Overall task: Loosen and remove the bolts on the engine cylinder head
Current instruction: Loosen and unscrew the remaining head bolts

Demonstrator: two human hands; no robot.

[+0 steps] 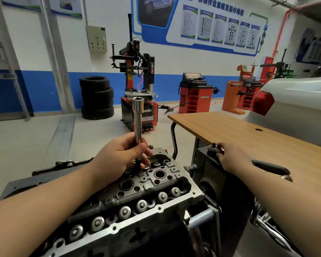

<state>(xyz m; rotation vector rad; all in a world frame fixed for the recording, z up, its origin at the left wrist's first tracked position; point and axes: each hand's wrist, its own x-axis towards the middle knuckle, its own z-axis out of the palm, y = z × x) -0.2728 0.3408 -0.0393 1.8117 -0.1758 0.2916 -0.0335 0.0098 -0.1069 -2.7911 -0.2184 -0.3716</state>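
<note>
Room: workshop with a white wall banded in blue and a pale floor; a stack of black tyres (97, 98) stands by the wall, a red and black tyre changer (138, 86) just beside it, and a red wheel balancer (195, 93) further along. Posters hang on the wall above them.

Car: the rear corner of a white car (295, 101) with a red tail lamp shows at the right edge.

Surface: a wooden table (263, 145) runs along the right side; a dark box (209, 169) sits against its near edge, close to the engine.

Cylinder head: the grey metal cylinder head (137, 199) lies in the lower middle of the view, its top face up, with a row of round valve spring caps along the near side and two large dark bores towards the far end.

Left hand: the left hand (122, 154) hovers over the far end of the cylinder head, fingers and thumb curled round the lower part of a long chrome socket (138, 119). The socket stands upright, open hex end up, with a dark shaft below the fingers reaching down to the head.

Right hand: the right hand (232, 158) rests on top of the dark box, its fingers bent over the round head of a ratchet wrench (214, 148); the wrench's black handle (271, 166) sticks out behind the wrist, over the table.

Bolts: none can be told apart for certain among the fittings on the head.
</note>
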